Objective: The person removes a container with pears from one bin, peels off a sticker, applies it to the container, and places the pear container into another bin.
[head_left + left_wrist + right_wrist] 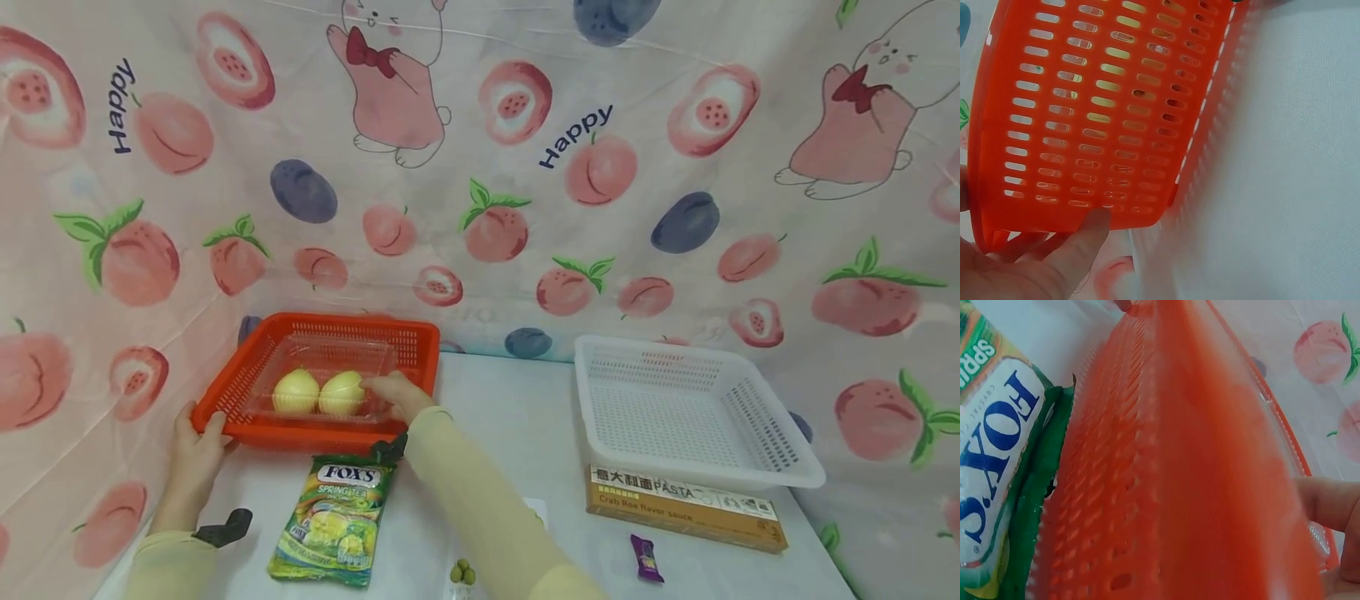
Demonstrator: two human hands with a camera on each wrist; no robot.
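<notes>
A red plastic basket (pixel 322 437) stands at the back left of the table. Inside it lies a clear plastic container (pixel 281 354) with two pale yellow, roundish fruits (pixel 296 392). At the basket's front left corner, my left hand (pixel 197 454) grips the rim, thumb against the outer wall in the left wrist view. My right hand (pixel 397 393) reaches over the basket's front and holds the right side of the container; part of the grip is hidden. In the right wrist view, fingers (pixel 1332 500) show at the container's edge beyond the blurred red rim.
A green FOX'S candy bag (pixel 333 521) lies before the basket. To the right stands a white basket (pixel 697 417), with a pasta box (pixel 682 508) along its front. Nearer are a small purple packet (pixel 647 558) and several green, olive-like pieces (pixel 462 572). Patterned cloth hangs behind.
</notes>
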